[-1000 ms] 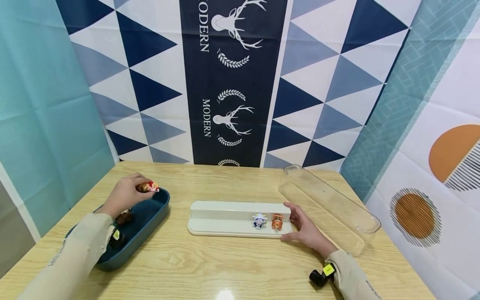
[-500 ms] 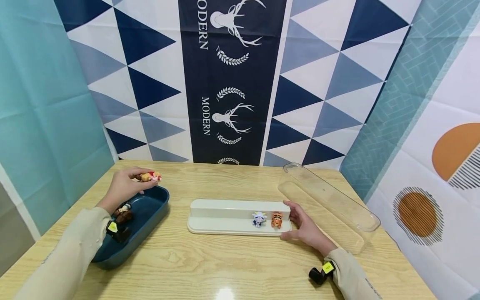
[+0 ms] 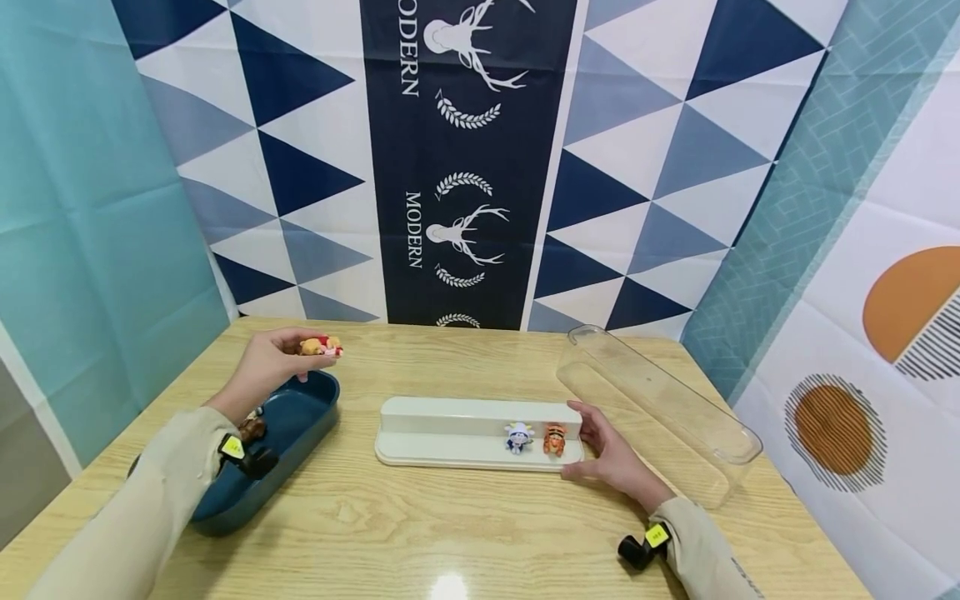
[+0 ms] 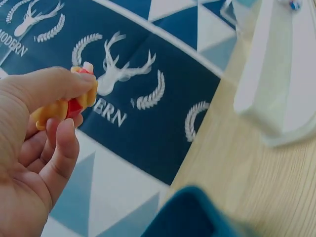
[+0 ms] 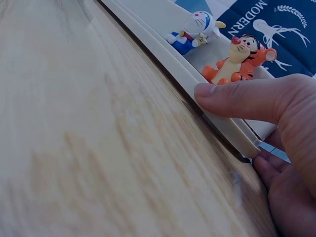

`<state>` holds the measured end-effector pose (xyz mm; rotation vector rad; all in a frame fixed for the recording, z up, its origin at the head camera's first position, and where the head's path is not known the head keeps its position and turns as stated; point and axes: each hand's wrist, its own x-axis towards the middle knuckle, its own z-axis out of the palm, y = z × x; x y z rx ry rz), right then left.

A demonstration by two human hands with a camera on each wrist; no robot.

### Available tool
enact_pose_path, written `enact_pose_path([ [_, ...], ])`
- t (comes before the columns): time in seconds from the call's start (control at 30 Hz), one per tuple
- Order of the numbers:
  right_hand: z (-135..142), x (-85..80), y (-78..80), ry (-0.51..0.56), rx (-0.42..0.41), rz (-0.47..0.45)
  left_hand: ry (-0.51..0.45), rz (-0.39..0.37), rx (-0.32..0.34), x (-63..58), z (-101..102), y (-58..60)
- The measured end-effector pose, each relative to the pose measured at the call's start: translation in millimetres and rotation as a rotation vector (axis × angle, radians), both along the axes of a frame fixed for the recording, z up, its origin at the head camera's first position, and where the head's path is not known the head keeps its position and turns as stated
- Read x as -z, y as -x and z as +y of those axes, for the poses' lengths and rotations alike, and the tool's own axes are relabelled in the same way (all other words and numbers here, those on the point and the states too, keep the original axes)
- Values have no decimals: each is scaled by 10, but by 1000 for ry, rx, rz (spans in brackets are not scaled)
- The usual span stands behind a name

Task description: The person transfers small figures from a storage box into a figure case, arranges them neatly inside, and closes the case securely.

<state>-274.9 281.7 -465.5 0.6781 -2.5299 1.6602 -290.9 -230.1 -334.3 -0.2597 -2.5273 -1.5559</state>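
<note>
My left hand (image 3: 262, 371) pinches a small yellow bear figurine in a red shirt (image 4: 74, 107) between thumb and fingers, raised over the far end of a dark blue bin (image 3: 266, 492). On the table, a long white stepped display base (image 3: 450, 451) lies crosswise. My right hand (image 3: 617, 463) grips its right end, thumb along the front edge and fingers behind. Two figurines sit on the lower step near that hand: an orange tiger (image 5: 239, 60) and, left of it, a blue-and-white cat figurine (image 5: 193, 32).
Inside the blue bin lies a brown figurine (image 3: 253, 427), partly hidden by my left wrist. A long clear plastic cover (image 3: 652, 392) rests at the back right, slanting behind my right hand. A patterned cloth (image 3: 465, 167) hangs behind the table's far edge.
My left hand has risen out of the blue bin with the bear figurine and shifted right and away from me. The right hand and the display base have stayed in place.
</note>
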Motion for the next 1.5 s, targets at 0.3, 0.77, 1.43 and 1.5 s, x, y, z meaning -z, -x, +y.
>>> enact_pose_path([
  [0.3,-6,2,13,11,-8,25,-137,-52,97,3,278,55],
  [0.77,-7,-11,-16,28,-20,16,-355,-127,250,191,692,25],
  [1.43,7,-5,-24,9,-7,13,-413,-100,296,429,1338,-11],
  [1.5,5,-4,-23,8,-6,14,-358,-98,291,484,1403,-24],
])
